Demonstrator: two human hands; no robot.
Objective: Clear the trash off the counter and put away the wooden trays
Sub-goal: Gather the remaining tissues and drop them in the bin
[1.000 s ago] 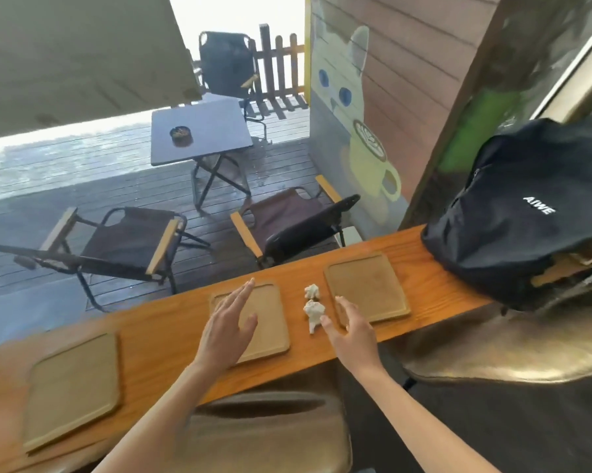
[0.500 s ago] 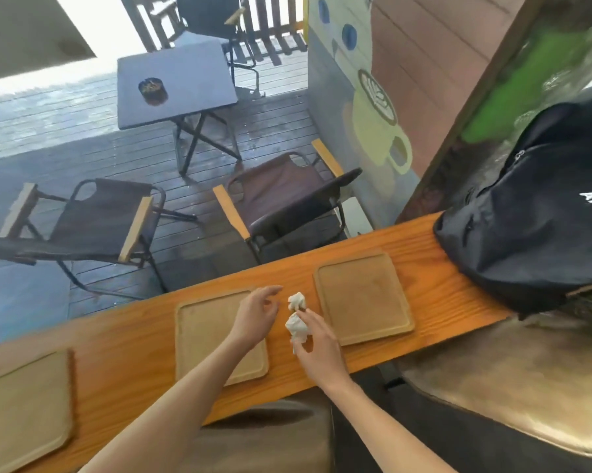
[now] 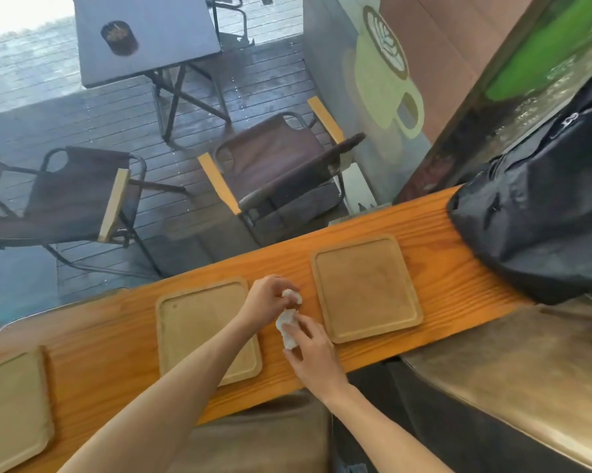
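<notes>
White paper scraps: my left hand (image 3: 265, 298) pinches the far wad (image 3: 293, 296), my right hand (image 3: 313, 349) grips the near wad (image 3: 287, 331). I should squeeze both tight before lifting off the counter (image 3: 458, 268).

Head view, two arms enter from the bottom edge. Left hand (image 3: 265, 303) and right hand (image 3: 313, 353): both bare, no gloves. No ring visible on any finger in view; nails short and unpainted as far as can be told. Both wrists bare: no watch, strap or bracelet. Forearms bare up to the frame edge; no sleeve or cuff shows.
</notes>
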